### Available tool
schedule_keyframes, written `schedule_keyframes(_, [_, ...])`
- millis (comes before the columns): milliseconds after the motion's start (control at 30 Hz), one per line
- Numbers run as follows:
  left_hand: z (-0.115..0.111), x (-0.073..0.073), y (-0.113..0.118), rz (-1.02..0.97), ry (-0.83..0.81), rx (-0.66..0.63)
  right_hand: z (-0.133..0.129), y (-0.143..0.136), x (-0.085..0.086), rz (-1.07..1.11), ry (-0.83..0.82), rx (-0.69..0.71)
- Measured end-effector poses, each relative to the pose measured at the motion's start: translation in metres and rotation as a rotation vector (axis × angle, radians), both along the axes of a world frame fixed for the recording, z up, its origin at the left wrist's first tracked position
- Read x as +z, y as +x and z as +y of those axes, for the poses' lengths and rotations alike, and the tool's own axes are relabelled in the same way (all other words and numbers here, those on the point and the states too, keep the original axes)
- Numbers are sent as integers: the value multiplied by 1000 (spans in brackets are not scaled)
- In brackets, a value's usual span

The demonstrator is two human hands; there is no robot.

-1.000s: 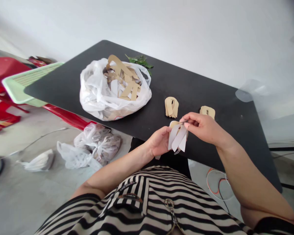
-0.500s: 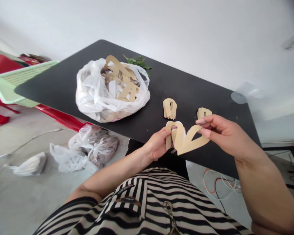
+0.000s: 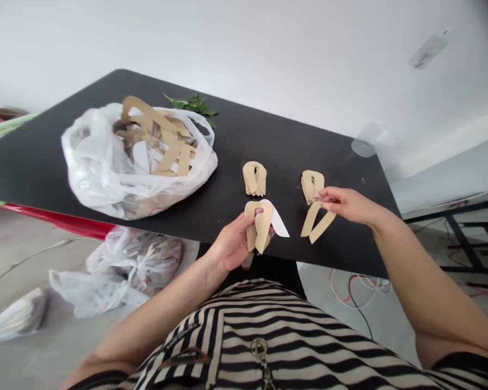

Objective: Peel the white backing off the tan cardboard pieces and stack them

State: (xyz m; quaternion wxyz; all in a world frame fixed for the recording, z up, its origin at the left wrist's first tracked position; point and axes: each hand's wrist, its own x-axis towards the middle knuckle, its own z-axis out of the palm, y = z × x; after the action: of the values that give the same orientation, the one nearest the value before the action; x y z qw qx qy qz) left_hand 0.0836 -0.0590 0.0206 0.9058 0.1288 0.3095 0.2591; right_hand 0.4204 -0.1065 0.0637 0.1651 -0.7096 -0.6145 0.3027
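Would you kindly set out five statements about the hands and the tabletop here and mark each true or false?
1. The left hand holds a tan-and-white bunch. True.
2. The right hand is empty. False: it holds a tan looped piece.
3. The left stack and right stack lie apart on the black table. True.
4. The white bag on the table is tied shut. False: the white bag is open, with cut pieces showing in its mouth.
5. Green leaves lie near the table's far edge. True.
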Motion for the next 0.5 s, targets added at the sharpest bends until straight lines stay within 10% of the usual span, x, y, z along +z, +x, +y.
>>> schedule_keyframes(500, [3,5,-7,109,-19,-20,-13,31,-13,58,82,-103])
